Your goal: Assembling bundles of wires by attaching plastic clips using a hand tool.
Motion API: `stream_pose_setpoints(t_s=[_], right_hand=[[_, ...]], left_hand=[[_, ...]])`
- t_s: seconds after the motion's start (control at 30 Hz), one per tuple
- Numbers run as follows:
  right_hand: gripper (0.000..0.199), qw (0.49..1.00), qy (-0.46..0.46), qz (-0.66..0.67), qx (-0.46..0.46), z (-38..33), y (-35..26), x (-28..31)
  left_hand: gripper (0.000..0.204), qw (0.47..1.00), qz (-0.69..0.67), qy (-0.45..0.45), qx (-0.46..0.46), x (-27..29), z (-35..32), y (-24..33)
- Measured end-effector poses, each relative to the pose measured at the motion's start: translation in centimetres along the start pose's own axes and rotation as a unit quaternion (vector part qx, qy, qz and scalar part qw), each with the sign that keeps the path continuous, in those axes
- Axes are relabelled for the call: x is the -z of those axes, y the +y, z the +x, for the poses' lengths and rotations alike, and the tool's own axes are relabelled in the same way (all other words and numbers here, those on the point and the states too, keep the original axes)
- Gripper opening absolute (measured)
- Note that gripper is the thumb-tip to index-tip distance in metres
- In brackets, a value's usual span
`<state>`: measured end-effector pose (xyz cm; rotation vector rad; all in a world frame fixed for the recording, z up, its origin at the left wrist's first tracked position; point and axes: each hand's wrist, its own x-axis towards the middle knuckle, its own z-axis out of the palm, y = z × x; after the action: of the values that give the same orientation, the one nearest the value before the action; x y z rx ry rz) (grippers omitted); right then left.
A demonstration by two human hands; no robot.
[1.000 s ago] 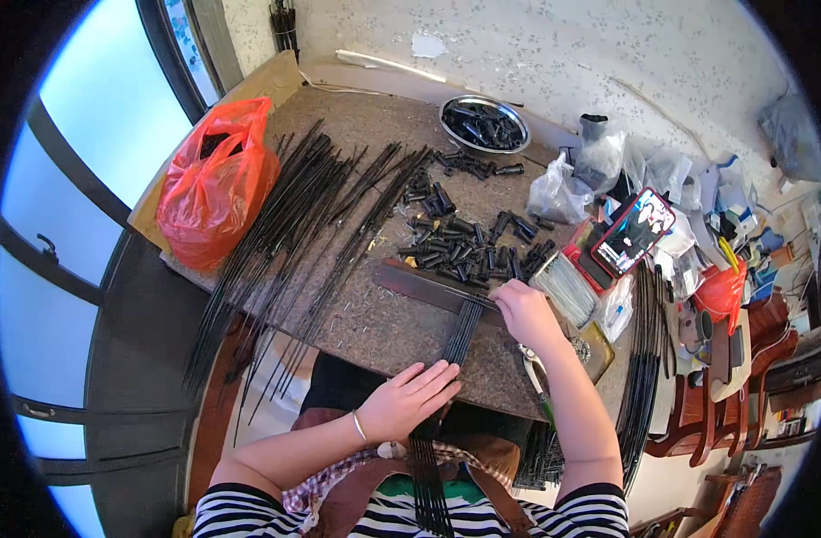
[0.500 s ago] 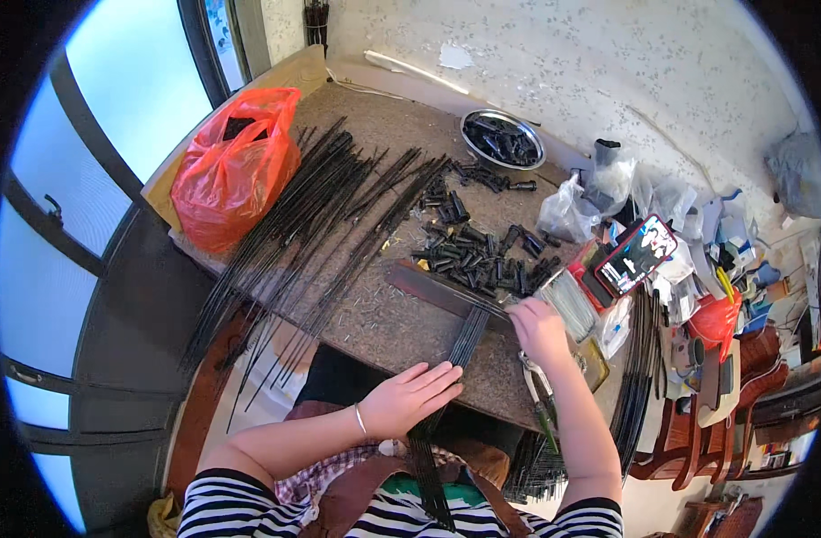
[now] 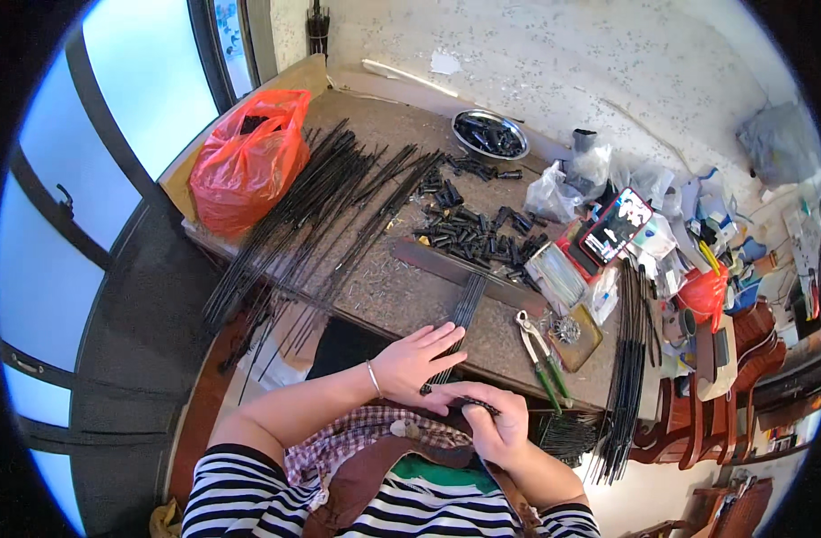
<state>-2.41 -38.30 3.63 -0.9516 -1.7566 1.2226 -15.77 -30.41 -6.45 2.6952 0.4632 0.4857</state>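
Two hands (image 3: 419, 363) (image 3: 493, 421) were pulled back to the counter (image 3: 401, 296) edge since a second ago | right fingers closed on small black piece (image 3: 471, 403), left spread flat on rod bundle (image 3: 460, 318) | orange bag (image 3: 249, 157) far-left, clear packets (image 3: 572, 179) back-right, orange-green pliers (image 3: 540, 359) nearby

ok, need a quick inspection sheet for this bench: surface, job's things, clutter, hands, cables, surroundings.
Surface: speckled brown table, crowded.
Job's things: short bundle of black rods at the near edge; small black piece in the right hand.
Clutter: long black rods, black sleeves, metal bowl, orange bag, green-handled pliers, phone.
Hands: left hand flat on the bundle; right hand pinching the piece.
Cables: nothing seen.
Surroundings: window left, chairs right.
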Motion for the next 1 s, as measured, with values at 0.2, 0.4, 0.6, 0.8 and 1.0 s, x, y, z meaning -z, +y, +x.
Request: stream_pose_setpoints(t_s=[0.2, 0.4, 0.6, 0.8, 1.0], right_hand=[[0.016, 0.952, 0.194, 0.139, 0.195, -5.1, -7.1, 0.1], [0.019, 0.81, 0.312, 0.256, 0.426, -7.6, -13.4, 0.5], [0.026, 0.88, 0.327, -0.343, -0.011, -3.5, -10.8, -0.3], [0.052, 0.834, 0.269, 0.458, -0.149, -1.2, 0.5, -2.7], [0.021, 0.642, 0.637, 0.405, 0.135, 1.1, -4.4, 6.8]], left_hand=[[0.062, 0.997, 0.018, 0.063, 0.042, 2.9, 0.0, 5.8], [0.029, 0.97, -0.23, 0.033, -0.067, 6.6, 1.7, 8.6], [0.014, 0.924, -0.329, 0.153, 0.124, 8.2, 1.9, 9.2], [0.022, 0.469, -0.719, 0.502, 0.105, 7.4, 6.3, 8.9], [0.038, 0.295, -0.901, 0.26, 0.182, 3.3, 7.2, 11.8]])
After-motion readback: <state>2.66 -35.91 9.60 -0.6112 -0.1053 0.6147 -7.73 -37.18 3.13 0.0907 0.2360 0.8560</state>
